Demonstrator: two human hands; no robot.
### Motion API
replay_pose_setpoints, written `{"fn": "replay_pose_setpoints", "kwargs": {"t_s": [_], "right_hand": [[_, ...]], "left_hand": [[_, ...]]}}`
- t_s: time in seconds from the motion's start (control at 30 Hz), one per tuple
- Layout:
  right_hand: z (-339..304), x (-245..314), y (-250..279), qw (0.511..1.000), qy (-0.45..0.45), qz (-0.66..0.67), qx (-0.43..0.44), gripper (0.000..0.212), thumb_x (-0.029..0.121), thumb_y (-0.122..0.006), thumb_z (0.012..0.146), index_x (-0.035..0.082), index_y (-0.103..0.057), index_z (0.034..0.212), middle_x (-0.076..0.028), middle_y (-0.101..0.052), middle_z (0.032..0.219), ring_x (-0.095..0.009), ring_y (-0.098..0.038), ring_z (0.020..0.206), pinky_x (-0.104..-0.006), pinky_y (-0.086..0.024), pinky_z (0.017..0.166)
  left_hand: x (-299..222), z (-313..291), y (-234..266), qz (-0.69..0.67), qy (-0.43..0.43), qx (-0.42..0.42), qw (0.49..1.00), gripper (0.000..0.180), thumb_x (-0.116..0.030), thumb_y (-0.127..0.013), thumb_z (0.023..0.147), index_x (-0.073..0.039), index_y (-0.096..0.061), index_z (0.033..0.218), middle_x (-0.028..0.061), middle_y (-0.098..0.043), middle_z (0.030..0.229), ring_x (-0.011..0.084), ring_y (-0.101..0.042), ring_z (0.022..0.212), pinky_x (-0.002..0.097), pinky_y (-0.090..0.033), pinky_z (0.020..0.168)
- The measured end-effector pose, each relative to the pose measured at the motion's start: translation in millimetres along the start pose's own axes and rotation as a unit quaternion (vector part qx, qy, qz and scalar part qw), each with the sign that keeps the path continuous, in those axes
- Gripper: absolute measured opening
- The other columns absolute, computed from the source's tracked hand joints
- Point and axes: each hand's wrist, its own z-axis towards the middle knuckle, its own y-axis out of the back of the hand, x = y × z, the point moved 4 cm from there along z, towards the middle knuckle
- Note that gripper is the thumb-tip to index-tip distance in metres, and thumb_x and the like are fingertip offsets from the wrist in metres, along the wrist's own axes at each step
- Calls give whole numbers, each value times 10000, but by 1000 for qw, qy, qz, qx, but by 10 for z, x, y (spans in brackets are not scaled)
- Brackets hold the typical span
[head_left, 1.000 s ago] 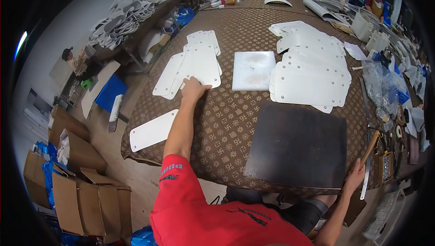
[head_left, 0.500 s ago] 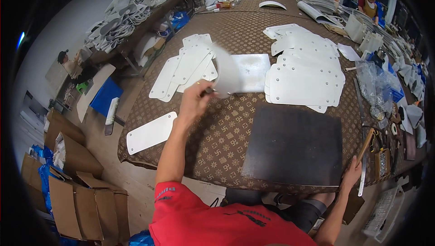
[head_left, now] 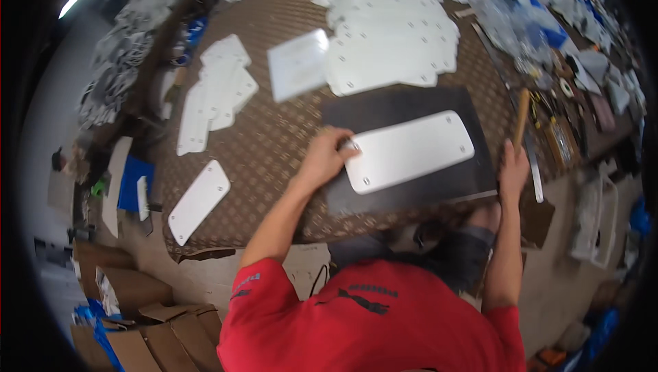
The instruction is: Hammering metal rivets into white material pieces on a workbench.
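A white rectangular panel [head_left: 411, 151] with rounded corners and a small metal fitting at each corner lies over the dark square plate [head_left: 346, 200]. My left hand [head_left: 327, 156] pinches this panel at its left end. In my right hand [head_left: 513, 170], by the plate's right edge, a wooden handle [head_left: 522, 117] sticks up from the closed fingers. Whatever is at its other end is hidden. Beyond the plate lies a large overlapping stack of similar white panels [head_left: 394, 32]. A shiny pale square sheet [head_left: 299, 65] adjoins that stack.
Another group of white panels [head_left: 216, 94] lies on the left of the brown patterned table [head_left: 274, 135], with a single panel [head_left: 199, 202] at the near left corner. At the right are a clear plastic bag [head_left: 510, 29], a metal ruler [head_left: 536, 183] and tools. Cardboard boxes [head_left: 161, 338] stand on the floor.
My left hand has brought the white panel from beside the left group to the dark plate. The right hand still holds the wooden handle. The whole view has shifted and tilted.
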Motion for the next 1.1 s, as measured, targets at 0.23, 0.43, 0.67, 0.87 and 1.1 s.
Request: {"fn": "replay_pose_setpoints", "kwargs": {"t_s": [0.23,0.43,0.67,0.87,1.1], "right_hand": [[-255,374,46,998,16,-63,-7,338,330,-602,1041,130,-474,801,86,-384,596,-21,-337,457,-231,-244,403],[-945,1017,-123,993,-48,5,103,310,304,-599,1042,117,-494,818,82,-415,610,-20,-362,489,-223,-255,421],[-1391,1506,-403,972,20,-64,225,236,227,-584,1037,104,-526,844,76,-442,624,-29,-385,501,-217,-268,434],[-1202,2817,-187,903,142,318,251,171,136,-557,1020,90,-606,863,-1,-523,703,-131,-509,569,-271,-375,506],[-1395,1689,-777,889,17,-245,387,265,242,-606,1021,-5,-573,933,-51,-563,638,-131,-540,567,-327,-407,517]], "left_hand": [[-65,122,192,-287,183,-62,938,251,-98,-765,863,20,-726,1081,73,-709,856,131,-660,812,278,-500,766],[-109,100,51,-341,101,-82,931,209,-40,-763,855,5,-742,1058,61,-740,930,104,-672,825,256,-510,767],[-54,83,-156,-279,98,-52,954,211,-44,-770,848,-10,-748,1055,55,-744,946,109,-685,842,270,-530,785],[-210,115,-107,-251,96,-42,962,180,-32,-740,863,-13,-744,1041,-14,-705,898,60,-615,782,231,-493,759],[-208,1,-125,-249,76,-67,963,202,-54,-769,855,5,-744,1047,53,-723,949,119,-680,862,269,-530,793]]}}
